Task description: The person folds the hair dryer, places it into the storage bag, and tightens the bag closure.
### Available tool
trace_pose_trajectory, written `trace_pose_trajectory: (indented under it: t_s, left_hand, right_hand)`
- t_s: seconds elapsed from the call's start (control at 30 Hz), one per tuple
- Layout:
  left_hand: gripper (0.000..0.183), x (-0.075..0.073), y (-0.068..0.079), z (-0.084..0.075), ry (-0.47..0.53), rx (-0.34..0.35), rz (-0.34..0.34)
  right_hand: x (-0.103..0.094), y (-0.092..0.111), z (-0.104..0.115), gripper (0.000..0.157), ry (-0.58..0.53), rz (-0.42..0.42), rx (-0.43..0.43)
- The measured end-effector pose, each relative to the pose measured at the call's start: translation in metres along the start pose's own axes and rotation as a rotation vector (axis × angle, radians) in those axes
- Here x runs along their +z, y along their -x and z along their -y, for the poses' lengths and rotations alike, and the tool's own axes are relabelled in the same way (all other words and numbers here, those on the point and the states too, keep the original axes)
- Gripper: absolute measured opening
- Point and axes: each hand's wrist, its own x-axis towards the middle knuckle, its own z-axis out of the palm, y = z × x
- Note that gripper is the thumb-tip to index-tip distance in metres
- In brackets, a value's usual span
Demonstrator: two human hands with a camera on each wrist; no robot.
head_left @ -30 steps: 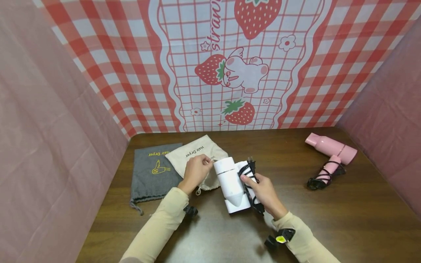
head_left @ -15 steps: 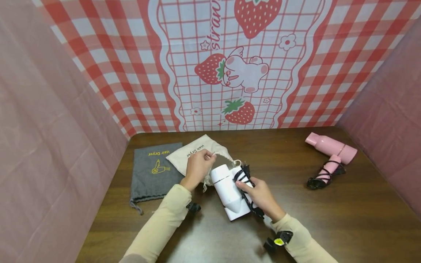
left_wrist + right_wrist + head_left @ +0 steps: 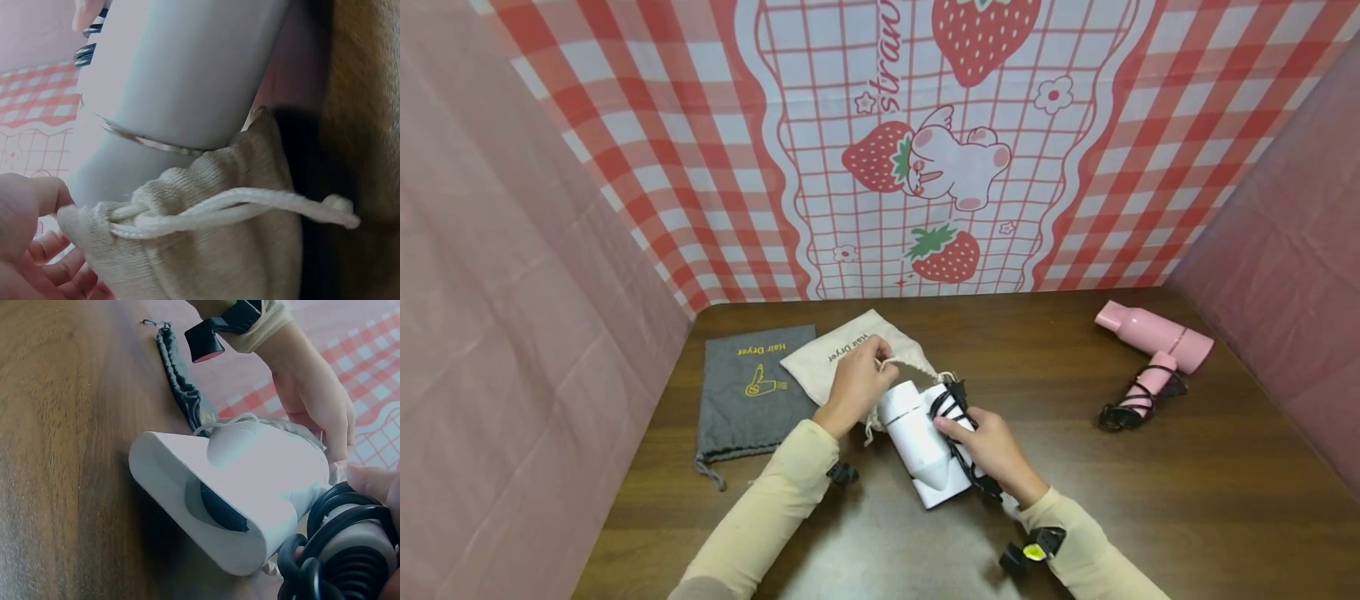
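My left hand [image 3: 859, 385] pinches the gathered rim of a beige drawstring bag [image 3: 814, 365] printed "Hair Dryer". My right hand [image 3: 1000, 457] grips the folded handle of a white hair dryer [image 3: 919, 437], with a black cord [image 3: 306, 562] wound round it. In the left wrist view, the dryer's barrel [image 3: 181, 81] slants into the bag's mouth, and the cloth rim [image 3: 200, 181] hides its end. A white drawstring [image 3: 231, 209] hangs off that rim. The flat white nozzle [image 3: 178, 481] points back toward me, close above the table.
A grey drawstring bag [image 3: 752, 429] with yellow print lies flat at the left, partly under the beige one. On the right rests a pink hair dryer [image 3: 1153, 333], its handle cord-wrapped. The wooden table [image 3: 1045, 342] ends at a checked cloth [image 3: 1097, 208] behind.
The white dryer has shifted slightly left and toward me, its rear end now at the bag's mouth. My left hand has raised the bag's rim and moved slightly right.
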Motion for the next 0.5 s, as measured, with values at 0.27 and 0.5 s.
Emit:
trace_pose_trajectory:
  t_s: [0.27,0.5]
  left_hand:
    - [0.022,-0.001,-0.008,-0.005,-0.133,0.033,0.116]
    - [0.009,-0.006,-0.019,-0.007,-0.251,0.063,0.144]
  right_hand:
    - [0.001,0.000,0.000,0.043,0.019,0.009,-0.007]
    - [0.003,0.001,0.003,0.043,0.043,0.024,-0.023]
